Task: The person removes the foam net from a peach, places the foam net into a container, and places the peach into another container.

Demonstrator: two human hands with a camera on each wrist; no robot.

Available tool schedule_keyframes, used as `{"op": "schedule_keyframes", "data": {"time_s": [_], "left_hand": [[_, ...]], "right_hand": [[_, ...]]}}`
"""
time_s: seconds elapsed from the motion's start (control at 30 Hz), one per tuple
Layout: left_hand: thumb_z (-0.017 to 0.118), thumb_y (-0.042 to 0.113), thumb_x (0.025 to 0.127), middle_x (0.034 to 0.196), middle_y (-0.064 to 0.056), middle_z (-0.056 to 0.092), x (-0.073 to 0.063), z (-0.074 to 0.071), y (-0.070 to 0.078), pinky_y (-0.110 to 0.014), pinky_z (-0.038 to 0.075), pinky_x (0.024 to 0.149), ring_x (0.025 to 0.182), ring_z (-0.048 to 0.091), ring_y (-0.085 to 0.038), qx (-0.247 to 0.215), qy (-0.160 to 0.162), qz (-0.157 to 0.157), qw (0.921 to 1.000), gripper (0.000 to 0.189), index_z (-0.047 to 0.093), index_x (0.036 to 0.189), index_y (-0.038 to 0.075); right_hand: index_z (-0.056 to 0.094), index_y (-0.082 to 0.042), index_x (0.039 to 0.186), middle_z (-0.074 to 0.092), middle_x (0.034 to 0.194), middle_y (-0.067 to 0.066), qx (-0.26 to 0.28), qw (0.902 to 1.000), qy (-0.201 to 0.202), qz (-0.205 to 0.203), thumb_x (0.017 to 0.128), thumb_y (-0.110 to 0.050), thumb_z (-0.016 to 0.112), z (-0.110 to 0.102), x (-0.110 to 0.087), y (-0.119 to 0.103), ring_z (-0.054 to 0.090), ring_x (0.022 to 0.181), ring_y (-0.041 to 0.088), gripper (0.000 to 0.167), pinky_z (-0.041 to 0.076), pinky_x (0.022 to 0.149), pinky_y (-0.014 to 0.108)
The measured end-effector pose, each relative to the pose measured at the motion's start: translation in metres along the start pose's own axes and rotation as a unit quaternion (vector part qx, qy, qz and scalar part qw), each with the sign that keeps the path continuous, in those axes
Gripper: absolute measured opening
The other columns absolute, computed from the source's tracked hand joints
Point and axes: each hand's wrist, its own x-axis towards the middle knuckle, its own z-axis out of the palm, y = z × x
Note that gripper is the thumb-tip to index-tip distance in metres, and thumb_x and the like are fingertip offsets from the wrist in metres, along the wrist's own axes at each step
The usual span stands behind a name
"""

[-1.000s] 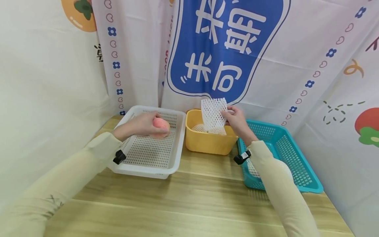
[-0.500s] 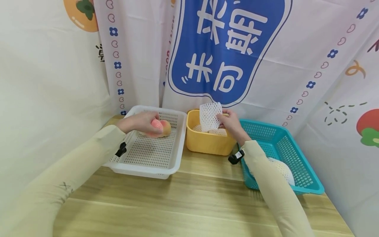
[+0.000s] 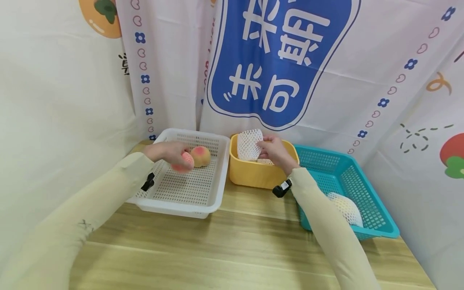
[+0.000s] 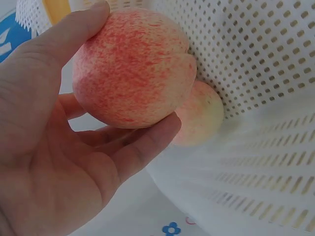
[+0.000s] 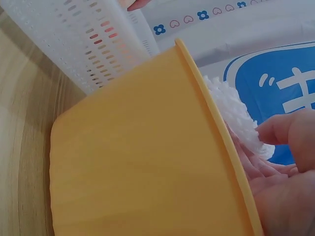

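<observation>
My left hand (image 3: 167,150) grips a pink-red peach (image 3: 184,162) low over the white perforated basket (image 3: 212,199). The left wrist view shows thumb and fingers round this peach (image 4: 133,69). A second, paler peach (image 3: 201,156) sits in the basket just beyond. Over at the yellow bin (image 3: 257,174), my right hand (image 3: 274,150) pinches a white foam net sleeve (image 3: 249,144) by its right side, at the bin's opening. From the right wrist, the bin's wall (image 5: 133,152) hides part of that hand, and the sleeve (image 5: 235,114) shows above the rim.
To the right stands a teal basket (image 3: 393,229) with a net-wrapped round fruit (image 3: 346,208) inside. More white netting (image 3: 265,161) lies in the yellow bin. All three containers stand on a wooden table (image 3: 232,245), with a printed white cloth (image 3: 174,88) hanging behind.
My left hand has shifted left with its peach, and the second peach has come into view. My right hand has moved left and lower with the foam net sleeve, towards the bin's left side.
</observation>
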Motion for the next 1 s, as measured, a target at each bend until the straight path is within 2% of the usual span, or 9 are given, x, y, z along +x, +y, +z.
{"op": "schedule_keyframes", "data": {"time_s": [0.13, 0.33, 0.43, 0.57, 0.63, 0.8, 1.0], "left_hand": [[0.071, 0.038, 0.085, 0.105, -0.008, 0.063, 0.001, -0.001, -0.007, -0.029, 0.048, 0.074, 0.093, 0.057, -0.02, -0.001, -0.002, -0.012, 0.9999, 0.047, 0.058, 0.117, 0.006], [0.068, 0.04, 0.087, 0.111, -0.01, 0.062, 0.005, -0.004, -0.014, -0.033, 0.049, 0.079, 0.098, 0.057, -0.023, 0.002, -0.003, -0.031, 0.9995, 0.048, 0.056, 0.121, 0.008], [0.068, 0.04, 0.088, 0.114, -0.011, 0.061, 0.008, -0.003, -0.016, -0.036, 0.049, 0.081, 0.101, 0.057, -0.024, -0.001, -0.007, -0.047, 0.9989, 0.048, 0.055, 0.122, 0.009], [0.068, 0.037, 0.089, 0.116, -0.012, 0.059, 0.01, -0.002, -0.02, -0.039, 0.049, 0.082, 0.103, 0.056, -0.027, -0.011, -0.015, -0.066, 0.9976, 0.046, 0.053, 0.122, 0.009], [0.068, 0.034, 0.089, 0.116, -0.013, 0.059, 0.01, -0.001, -0.022, -0.041, 0.049, 0.084, 0.104, 0.056, -0.028, -0.017, -0.016, -0.072, 0.9971, 0.046, 0.052, 0.122, 0.008], [0.07, 0.031, 0.088, 0.12, -0.015, 0.057, 0.007, -0.001, -0.025, -0.042, 0.048, 0.09, 0.109, 0.054, -0.029, -0.025, -0.017, -0.075, 0.9967, 0.053, 0.049, 0.129, 0.005], [0.07, 0.028, 0.086, 0.125, -0.018, 0.055, 0.006, 0.001, -0.027, -0.048, 0.046, 0.097, 0.112, 0.052, -0.031, -0.009, -0.032, -0.078, 0.9964, 0.053, 0.05, 0.128, 0.002]], "right_hand": [[0.042, 0.0, 0.138, 0.062, 0.122, 0.021, 0.006, 0.9995, -0.023, 0.02, 0.1, -0.015, 0.055, 0.003, 0.001, -0.001, 0.073, 0.089, 0.025, 0.043, 0.057, 0.088, 0.043], [0.047, -0.002, 0.135, 0.064, 0.114, 0.018, -0.038, 0.998, -0.037, 0.036, 0.099, -0.019, 0.057, 0.006, 0.004, -0.001, 0.071, 0.083, 0.023, 0.041, 0.057, 0.087, 0.042], [0.055, -0.003, 0.127, 0.065, 0.105, 0.015, -0.105, 0.9927, -0.039, 0.044, 0.099, -0.027, 0.057, 0.005, 0.006, -0.001, 0.069, 0.08, 0.022, 0.037, 0.059, 0.08, 0.037], [0.063, -0.001, 0.111, 0.065, 0.098, 0.014, -0.21, 0.9765, -0.031, 0.04, 0.1, -0.034, 0.054, 0.003, 0.003, -0.002, 0.069, 0.083, 0.024, 0.036, 0.06, 0.073, 0.033], [0.064, 0.0, 0.113, 0.065, 0.102, 0.016, -0.241, 0.9694, -0.024, 0.038, 0.1, -0.035, 0.051, 0.0, -0.001, -0.004, 0.068, 0.089, 0.027, 0.039, 0.06, 0.076, 0.035], [0.058, -0.002, 0.125, 0.062, 0.116, 0.018, -0.258, 0.9654, -0.01, 0.035, 0.1, -0.032, 0.048, -0.01, -0.009, -0.011, 0.062, 0.103, 0.032, 0.041, 0.057, 0.085, 0.042], [0.058, 0.002, 0.123, 0.061, 0.117, 0.021, -0.248, 0.9687, 0.003, 0.014, 0.098, -0.026, 0.046, -0.021, -0.011, -0.008, 0.063, 0.095, 0.028, 0.04, 0.057, 0.086, 0.045]]}}
